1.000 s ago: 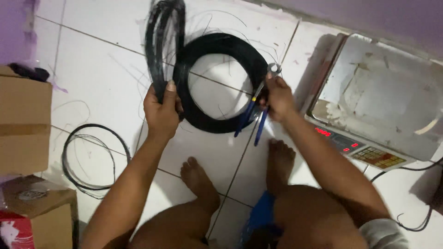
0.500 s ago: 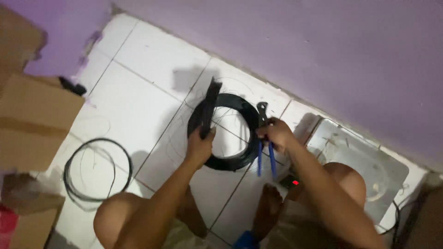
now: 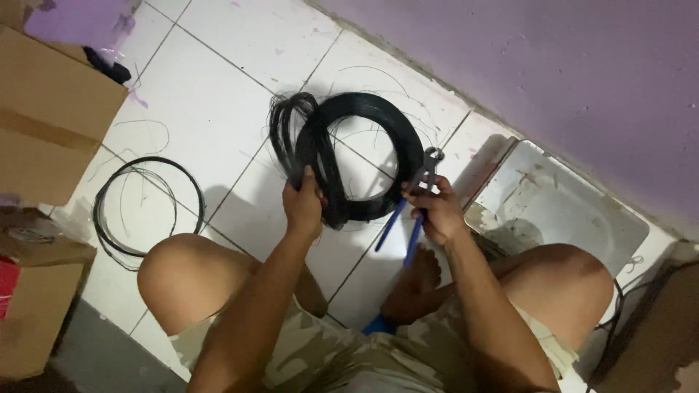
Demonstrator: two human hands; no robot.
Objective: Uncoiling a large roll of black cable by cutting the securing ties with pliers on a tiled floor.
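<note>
White tiled floor [image 3: 218, 94] meets purple wall [image 3: 568, 65]. Person crouches, knees up. Cardboard boxes [image 3: 51, 116] at left edge, another lower left. Metal scale [image 3: 561, 211] on floor at right, by the wall. Black wire coil [image 3: 364, 156] held upright above the floor between both hands, loose strands fanning off its left side. Second, thinner wire loop [image 3: 145, 204] lies flat on floor at left, well apart. Left hand [image 3: 302, 207] grip closed around the coil's lower left bundle. Right hand [image 3: 433, 211] grip closed on blue-handled pliers [image 3: 411, 207], pliers head touching the coil's right edge.
</note>
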